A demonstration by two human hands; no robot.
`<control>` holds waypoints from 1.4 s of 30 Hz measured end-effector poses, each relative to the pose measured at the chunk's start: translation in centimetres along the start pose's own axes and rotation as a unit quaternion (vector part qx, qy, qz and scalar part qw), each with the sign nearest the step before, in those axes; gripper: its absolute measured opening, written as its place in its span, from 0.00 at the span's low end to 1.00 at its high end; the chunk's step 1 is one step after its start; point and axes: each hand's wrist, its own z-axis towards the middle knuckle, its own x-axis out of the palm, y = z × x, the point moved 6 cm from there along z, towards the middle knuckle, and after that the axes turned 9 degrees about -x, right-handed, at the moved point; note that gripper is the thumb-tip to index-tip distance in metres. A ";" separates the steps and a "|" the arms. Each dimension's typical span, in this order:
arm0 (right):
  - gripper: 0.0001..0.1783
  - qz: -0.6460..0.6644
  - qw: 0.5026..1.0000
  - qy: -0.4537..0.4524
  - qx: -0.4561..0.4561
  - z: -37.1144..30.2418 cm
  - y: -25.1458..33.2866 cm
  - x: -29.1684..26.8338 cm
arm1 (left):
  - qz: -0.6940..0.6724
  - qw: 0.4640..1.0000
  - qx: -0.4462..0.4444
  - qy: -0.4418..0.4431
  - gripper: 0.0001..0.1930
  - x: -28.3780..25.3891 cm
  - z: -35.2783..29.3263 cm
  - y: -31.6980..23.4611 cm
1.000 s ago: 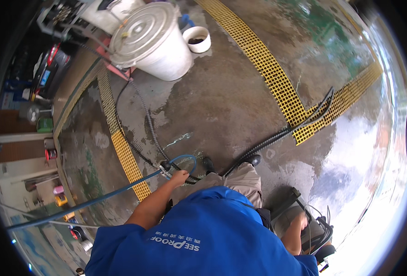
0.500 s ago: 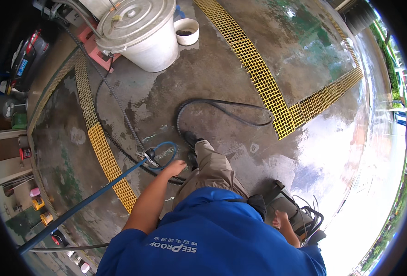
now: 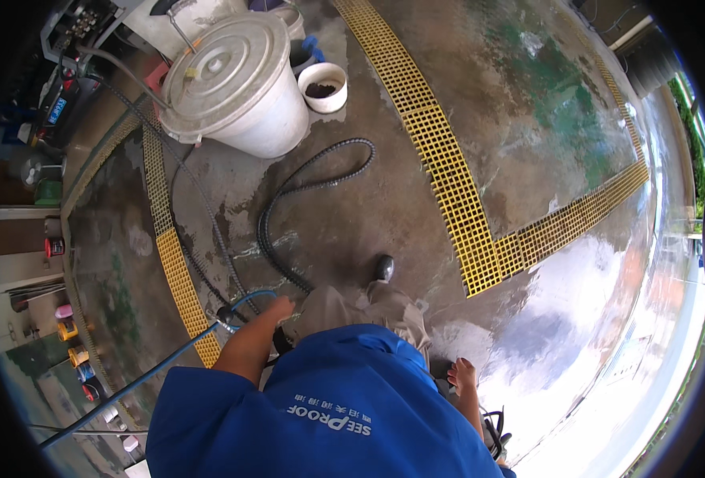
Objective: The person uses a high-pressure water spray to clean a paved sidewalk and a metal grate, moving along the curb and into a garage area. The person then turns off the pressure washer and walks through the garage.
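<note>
My left hand hangs beside my left thigh with its fingers curled closed. What it holds, if anything, is hidden from above. A blue hose curves close to that hand, and a dark fitting sits on it by my forearm. My right hand is out at my right hip, its fingers bent in; I cannot make out anything between them. Below it, dark looped cords or handles show partly behind my right arm. A ribbed black hose lies looped on the floor ahead of my legs.
Ahead left stand a large lidded white bucket and a small white pot with dark contents. Yellow floor gratings run along the right and another grating along the left. The concrete floor looks wet. Shelves with bottles line the far left.
I have stepped forward, with one foot now ahead. My right hand has come away from the dark cart-like object, now mostly out of sight. The black hose's loop lies farther ahead and to the left.
</note>
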 end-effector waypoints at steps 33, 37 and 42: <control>0.13 -0.370 0.823 0.074 -0.424 60.1 90.8 -7.3 | -0.322 0.925 0.143 -0.142 0.22 -71.9 33.5 -85.7; 0.13 -0.201 0.966 0.130 -0.098 66.9 104.5 -2.6 | -0.092 0.967 0.132 -0.197 0.22 -76.8 37.6 -84.9; 0.16 -0.179 0.977 0.069 -0.089 68.0 133.1 6.6 | 0.133 0.909 0.303 -0.253 0.17 -83.1 37.4 -82.4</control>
